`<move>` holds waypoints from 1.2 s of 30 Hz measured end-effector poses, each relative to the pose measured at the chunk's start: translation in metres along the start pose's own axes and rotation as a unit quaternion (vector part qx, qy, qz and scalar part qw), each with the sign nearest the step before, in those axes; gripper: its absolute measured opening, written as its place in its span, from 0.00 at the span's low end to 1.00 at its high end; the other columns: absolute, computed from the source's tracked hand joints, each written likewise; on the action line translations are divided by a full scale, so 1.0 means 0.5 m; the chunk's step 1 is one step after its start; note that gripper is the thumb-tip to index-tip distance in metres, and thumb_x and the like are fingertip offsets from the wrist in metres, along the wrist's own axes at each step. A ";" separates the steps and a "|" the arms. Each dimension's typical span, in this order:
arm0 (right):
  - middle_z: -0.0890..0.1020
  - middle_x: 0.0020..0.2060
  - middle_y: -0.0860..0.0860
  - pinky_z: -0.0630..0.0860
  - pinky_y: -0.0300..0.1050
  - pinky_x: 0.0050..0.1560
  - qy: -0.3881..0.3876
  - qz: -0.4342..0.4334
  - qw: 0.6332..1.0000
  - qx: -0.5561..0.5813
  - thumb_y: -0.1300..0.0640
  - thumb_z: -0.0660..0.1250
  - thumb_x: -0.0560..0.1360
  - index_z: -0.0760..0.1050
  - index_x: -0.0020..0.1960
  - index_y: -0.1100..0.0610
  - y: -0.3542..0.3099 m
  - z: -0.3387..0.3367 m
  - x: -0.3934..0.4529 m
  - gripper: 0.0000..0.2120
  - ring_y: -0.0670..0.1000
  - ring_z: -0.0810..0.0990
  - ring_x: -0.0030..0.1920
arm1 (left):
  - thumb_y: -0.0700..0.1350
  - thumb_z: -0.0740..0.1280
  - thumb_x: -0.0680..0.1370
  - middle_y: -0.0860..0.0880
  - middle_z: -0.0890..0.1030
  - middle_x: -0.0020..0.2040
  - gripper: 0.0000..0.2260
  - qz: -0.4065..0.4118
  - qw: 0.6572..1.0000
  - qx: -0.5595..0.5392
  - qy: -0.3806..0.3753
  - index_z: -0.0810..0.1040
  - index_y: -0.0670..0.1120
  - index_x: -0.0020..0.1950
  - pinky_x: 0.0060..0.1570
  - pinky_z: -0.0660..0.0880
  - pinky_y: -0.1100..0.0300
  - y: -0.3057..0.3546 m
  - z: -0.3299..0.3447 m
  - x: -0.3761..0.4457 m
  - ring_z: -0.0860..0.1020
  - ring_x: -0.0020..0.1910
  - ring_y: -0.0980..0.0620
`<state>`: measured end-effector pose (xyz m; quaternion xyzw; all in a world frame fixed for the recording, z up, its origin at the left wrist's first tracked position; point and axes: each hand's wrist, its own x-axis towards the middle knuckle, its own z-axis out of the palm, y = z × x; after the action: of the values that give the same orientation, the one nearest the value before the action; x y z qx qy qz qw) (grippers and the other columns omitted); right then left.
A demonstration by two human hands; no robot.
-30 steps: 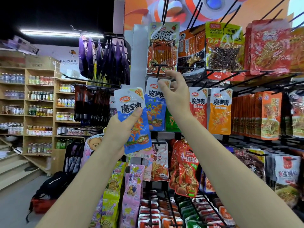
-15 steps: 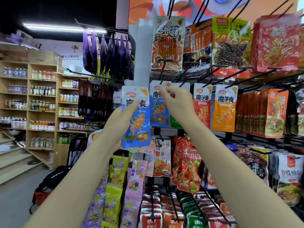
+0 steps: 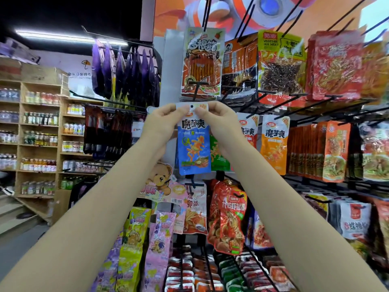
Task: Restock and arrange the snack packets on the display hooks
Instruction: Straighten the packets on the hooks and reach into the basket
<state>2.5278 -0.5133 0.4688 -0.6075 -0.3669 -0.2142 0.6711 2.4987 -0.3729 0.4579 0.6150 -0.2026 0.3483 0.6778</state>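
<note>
We see a blue packet [image 3: 194, 147] held up in front of the display rack, hanging upright from its white top strip, with the punched hole in that strip showing between the two hands. The left hand [image 3: 163, 121] pinches the strip's left end and the right hand [image 3: 219, 121] pinches its right end, fingers curled over the top edge. Just behind the packet a green packet [image 3: 219, 153] peeks out, and to the right hang two orange packets [image 3: 273, 142] of the same brand on black hooks [image 3: 280, 106]. Above hangs a tall orange snack bag [image 3: 202, 62]. Below are a teddy-bear packet [image 3: 160, 180] and a red shrimp bag [image 3: 229, 216]. Far left stand wooden shelves [image 3: 40, 131] of bottles.
</note>
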 end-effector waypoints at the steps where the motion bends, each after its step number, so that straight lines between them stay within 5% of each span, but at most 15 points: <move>1: 0.80 0.38 0.49 0.75 0.36 0.36 0.013 -0.001 1.000 -0.003 0.60 0.71 0.78 0.78 0.49 0.58 0.001 0.001 0.005 0.03 0.45 0.78 0.36 | 0.43 0.70 0.80 0.46 0.83 0.43 0.03 0.006 1.000 -0.001 0.006 0.82 0.46 0.47 0.35 0.78 0.59 0.002 0.007 0.010 0.80 0.35 0.53; 4: 0.80 0.39 0.48 0.75 0.39 0.41 0.042 -0.005 0.999 0.007 0.57 0.71 0.78 0.78 0.48 0.57 0.002 0.007 0.015 0.04 0.45 0.78 0.38 | 0.41 0.71 0.79 0.49 0.84 0.39 0.03 0.039 0.999 -0.004 0.021 0.83 0.43 0.50 0.35 0.78 0.61 0.002 0.022 0.033 0.82 0.35 0.54; 8: 0.81 0.40 0.52 0.79 0.55 0.51 0.058 0.004 0.997 0.049 0.56 0.72 0.78 0.80 0.46 0.58 -0.001 0.021 0.025 0.06 0.52 0.79 0.44 | 0.41 0.72 0.79 0.49 0.86 0.40 0.03 0.064 0.998 -0.011 0.015 0.85 0.45 0.46 0.41 0.79 0.59 -0.001 0.029 0.042 0.82 0.40 0.52; 14: 0.75 0.39 0.60 0.73 0.56 0.43 0.072 -0.006 0.995 0.069 0.51 0.71 0.77 0.75 0.49 0.73 0.011 0.028 0.027 0.22 0.57 0.73 0.41 | 0.41 0.71 0.79 0.50 0.86 0.39 0.05 0.067 0.997 -0.019 0.016 0.85 0.46 0.44 0.42 0.79 0.58 -0.013 0.027 0.042 0.83 0.40 0.52; 18: 0.71 0.37 0.57 0.68 0.54 0.41 0.080 -0.030 0.996 0.041 0.45 0.70 0.72 0.71 0.43 0.70 0.013 0.035 0.028 0.26 0.55 0.69 0.39 | 0.42 0.72 0.79 0.51 0.85 0.38 0.07 0.073 0.997 0.002 0.034 0.85 0.48 0.42 0.44 0.78 0.55 -0.016 0.026 0.051 0.82 0.42 0.51; 22: 0.67 0.31 0.53 0.65 0.52 0.39 0.101 -0.038 0.994 0.017 0.52 0.69 0.78 0.70 0.37 0.59 0.013 0.041 0.030 0.16 0.53 0.64 0.35 | 0.40 0.72 0.79 0.46 0.85 0.40 0.08 0.081 0.996 -0.009 0.044 0.85 0.47 0.40 0.50 0.79 0.48 -0.017 0.033 0.055 0.82 0.44 0.45; 32: 0.70 0.31 0.53 0.66 0.43 0.35 0.128 -0.060 0.987 -0.083 0.57 0.67 0.80 0.74 0.42 0.62 0.037 0.035 0.037 0.11 0.45 0.66 0.30 | 0.40 0.72 0.79 0.50 0.79 0.34 0.11 0.115 0.988 0.068 0.083 0.80 0.48 0.37 0.39 0.73 0.59 -0.034 0.039 0.053 0.75 0.38 0.54; 34: 0.77 0.35 0.50 0.70 0.41 0.37 0.120 -0.075 0.982 -0.123 0.57 0.69 0.79 0.77 0.49 0.61 0.041 0.024 0.030 0.07 0.45 0.71 0.33 | 0.41 0.72 0.79 0.50 0.80 0.35 0.10 0.126 0.984 0.106 0.070 0.80 0.51 0.39 0.41 0.75 0.58 -0.043 0.025 0.050 0.75 0.37 0.55; 36: 0.79 0.44 0.47 0.73 0.39 0.42 0.086 -0.104 0.976 -0.173 0.56 0.71 0.78 0.74 0.64 0.54 0.043 0.011 0.009 0.15 0.45 0.76 0.39 | 0.41 0.72 0.79 0.51 0.81 0.38 0.08 0.109 0.986 0.107 0.062 0.78 0.53 0.44 0.44 0.80 0.53 -0.054 0.006 0.042 0.79 0.39 0.55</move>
<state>2.5455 -0.5036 0.4581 -0.6524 -0.3268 -0.3945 0.5586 2.5328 -0.3710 0.4545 0.6357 -0.1870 0.4771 0.5773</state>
